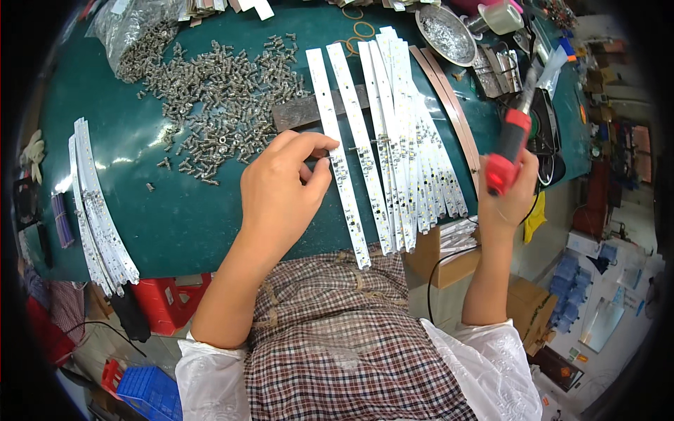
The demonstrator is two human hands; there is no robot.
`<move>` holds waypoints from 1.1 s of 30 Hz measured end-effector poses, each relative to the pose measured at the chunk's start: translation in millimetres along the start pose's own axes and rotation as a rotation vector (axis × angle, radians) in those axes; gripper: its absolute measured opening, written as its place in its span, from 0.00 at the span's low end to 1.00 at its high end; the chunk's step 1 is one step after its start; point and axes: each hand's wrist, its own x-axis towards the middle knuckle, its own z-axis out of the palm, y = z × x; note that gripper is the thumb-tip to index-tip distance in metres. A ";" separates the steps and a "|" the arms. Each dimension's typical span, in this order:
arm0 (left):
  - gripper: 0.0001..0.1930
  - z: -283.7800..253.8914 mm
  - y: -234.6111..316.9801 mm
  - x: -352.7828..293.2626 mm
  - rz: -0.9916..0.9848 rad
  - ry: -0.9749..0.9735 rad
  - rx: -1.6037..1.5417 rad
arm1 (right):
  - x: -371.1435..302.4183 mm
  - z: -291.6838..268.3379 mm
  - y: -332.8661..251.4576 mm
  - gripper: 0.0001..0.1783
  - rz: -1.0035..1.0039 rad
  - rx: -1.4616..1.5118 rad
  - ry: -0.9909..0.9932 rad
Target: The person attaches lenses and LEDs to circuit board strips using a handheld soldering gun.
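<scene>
My left hand [281, 182] is closed, thumb and forefinger drawn together at the left edge of a white LED strip board [345, 193]. Whatever lies between those fingertips is too small to make out. In my right hand [507, 203] is a soldering iron [511, 137] with a red and black handle, its metal end pointing up and away from me. More LED strip boards [400, 154] lie side by side and overlapping to the right of the first, dotted with small components. Under their far part runs a dark flat metal bar [298, 112].
Small metal screw-like parts [225, 98] spread across the table's left half, beside a plastic bag [144, 35]. Another stack of strips [98, 210] lies far left. A dish of metallic scraps [446, 35], a wire spool [502, 17] and copper-coloured strips [449, 105] lie at right.
</scene>
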 end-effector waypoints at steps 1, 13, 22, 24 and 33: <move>0.11 -0.2 1.0 -0.2 0.008 -0.013 -0.019 | 4.8 6.8 2.6 0.23 -0.001 0.003 0.003; 0.19 7.7 2.7 -5.8 0.021 -0.073 -0.156 | 13.3 48.2 18.4 0.26 -0.029 -0.007 -0.021; 0.07 -45.6 -4.5 -10.6 0.110 0.245 0.306 | 2.7 9.7 44.1 0.16 0.329 0.601 0.169; 0.07 -65.2 -15.1 -9.5 0.061 0.284 0.469 | 10.3 -8.3 40.0 0.17 0.359 0.545 0.225; 0.07 -88.6 -32.7 -4.0 0.112 0.157 0.550 | 5.6 -84.1 -4.1 0.20 0.533 1.049 0.240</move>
